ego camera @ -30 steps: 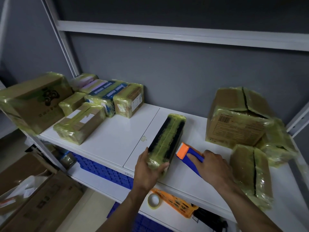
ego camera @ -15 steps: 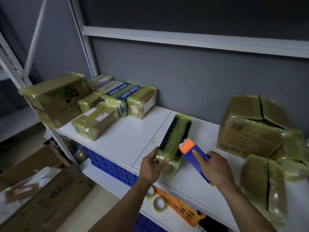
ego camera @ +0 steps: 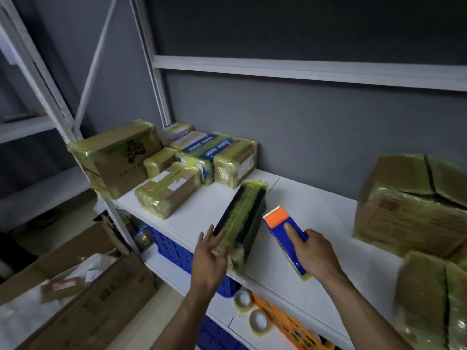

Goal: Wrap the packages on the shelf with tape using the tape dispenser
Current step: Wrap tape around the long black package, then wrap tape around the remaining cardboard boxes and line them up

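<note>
Straight, spread fingers (ego camera: 205, 238) of the left hand (ego camera: 207, 258) are touching the near end of the black package (ego camera: 240, 218), which is standing on edge on the white shelf (ego camera: 316, 203). Just beside it, the right hand (ego camera: 313, 251) is gripping the tape dispenser (ego camera: 280, 223), seemingly resting on the shelf. Wrapped boxes (ego camera: 166, 195) are sitting by the grey wall (ego camera: 303, 127).

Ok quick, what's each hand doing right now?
Left hand: open, fingers against the black package.
Right hand: closed around the tape dispenser.
</note>
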Demonstrator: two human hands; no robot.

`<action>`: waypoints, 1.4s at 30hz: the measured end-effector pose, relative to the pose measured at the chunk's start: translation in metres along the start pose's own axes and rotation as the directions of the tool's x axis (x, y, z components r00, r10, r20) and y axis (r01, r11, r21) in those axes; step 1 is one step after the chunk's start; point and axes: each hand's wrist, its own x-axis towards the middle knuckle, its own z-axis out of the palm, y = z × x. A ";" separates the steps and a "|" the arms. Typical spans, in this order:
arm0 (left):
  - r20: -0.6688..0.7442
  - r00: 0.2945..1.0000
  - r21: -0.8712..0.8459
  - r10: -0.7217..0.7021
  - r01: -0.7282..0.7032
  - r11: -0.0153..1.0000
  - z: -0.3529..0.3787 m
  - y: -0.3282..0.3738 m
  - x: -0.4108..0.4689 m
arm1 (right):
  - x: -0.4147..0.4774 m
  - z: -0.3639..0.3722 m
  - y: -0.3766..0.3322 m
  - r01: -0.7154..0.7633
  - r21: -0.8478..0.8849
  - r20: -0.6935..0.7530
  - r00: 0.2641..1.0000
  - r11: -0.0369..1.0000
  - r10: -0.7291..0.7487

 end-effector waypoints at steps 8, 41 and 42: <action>0.166 0.984 0.519 -0.071 -0.026 0.854 0.008 0.024 0.030 | 0.009 0.007 -0.023 0.048 -0.048 -0.047 0.998 0.998 -0.050; 0.383 0.851 0.585 0.360 -0.525 0.618 -0.027 -0.025 0.096 | -0.002 0.033 -0.069 -0.112 0.170 -0.057 0.991 0.979 0.123; 0.403 0.826 0.546 0.395 -0.563 0.621 -0.020 -0.014 0.094 | -0.008 0.021 -0.062 -0.123 0.204 -0.082 0.986 0.971 0.142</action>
